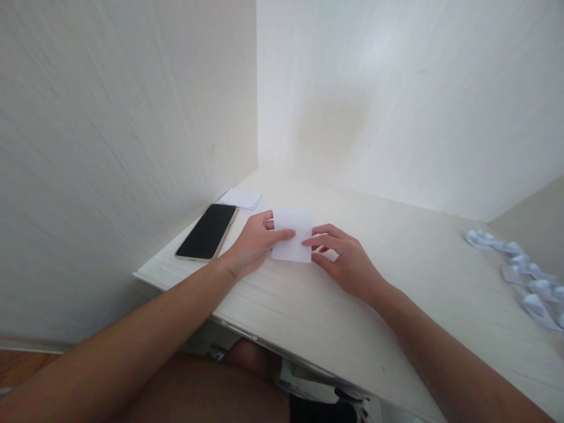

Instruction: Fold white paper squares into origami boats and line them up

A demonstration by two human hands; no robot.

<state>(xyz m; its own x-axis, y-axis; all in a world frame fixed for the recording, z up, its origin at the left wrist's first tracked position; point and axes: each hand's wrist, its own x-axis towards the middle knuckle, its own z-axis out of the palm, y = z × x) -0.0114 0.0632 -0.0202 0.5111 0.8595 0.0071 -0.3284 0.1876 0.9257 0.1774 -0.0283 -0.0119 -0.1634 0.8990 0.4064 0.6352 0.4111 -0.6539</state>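
Note:
A small, nearly square sheet of white paper (291, 249) is held just over the desk, in the middle of the head view. My left hand (257, 238) grips its left side, thumb on top and the other fingers behind it. At the right edge is my right hand (343, 258), with one finger lying over the sheet's face and the others bent apart beside or behind the edge. Whether those right fingers pinch the sheet cannot be made out.
A smartphone (207, 231) with a dark screen lies left of my left hand. Behind it is a small stack of white paper (240, 199) near the wall. Several folded or crumpled white paper pieces (513, 264) lie at the far right of the white desk (396, 235). Walls enclose the desk's back and sides.

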